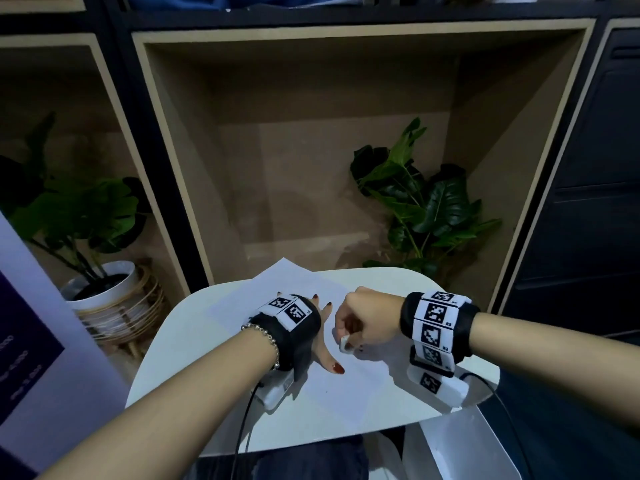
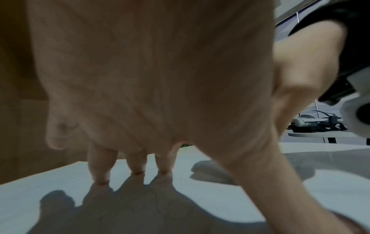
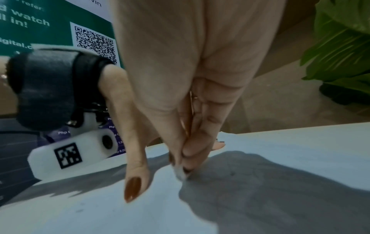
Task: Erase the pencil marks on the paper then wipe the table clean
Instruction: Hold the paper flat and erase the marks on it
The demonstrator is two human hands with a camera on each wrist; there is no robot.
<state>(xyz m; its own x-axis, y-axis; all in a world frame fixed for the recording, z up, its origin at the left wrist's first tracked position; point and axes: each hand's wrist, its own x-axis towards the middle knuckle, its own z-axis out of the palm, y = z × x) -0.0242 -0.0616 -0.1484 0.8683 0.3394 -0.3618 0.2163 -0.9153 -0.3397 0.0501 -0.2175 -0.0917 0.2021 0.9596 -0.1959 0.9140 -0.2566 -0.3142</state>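
On the small white table (image 1: 221, 403) lies the paper (image 1: 346, 393), spread flat with its far corner poking past the table's back edge. Any pencil marks are hard to make out; a faint speck or two shows on the sheet near the thumb in the right wrist view, no more than that. Pinched in the curled fingertips of the right hand (image 1: 367, 322) is a small white eraser (image 1: 345, 344), its end down on or just above the sheet; the head view cannot settle which, though the wrist view suggests it touches. Just beside it, the left hand (image 1: 320, 344) is laid flat, fingers straight and spread, pressing the paper down and holding nothing.

By my reading the erasing step is in hand and the wiping has not begun; I see no cloth anywhere. The next move calls for short rubbing strokes over the marks, with the flat hand kept firm close by so the sheet does not buckle or slide. Behind the table stand a leafy plant (image 1: 426, 202) and, to the left, a potted plant (image 1: 104, 289) in a wire stand.
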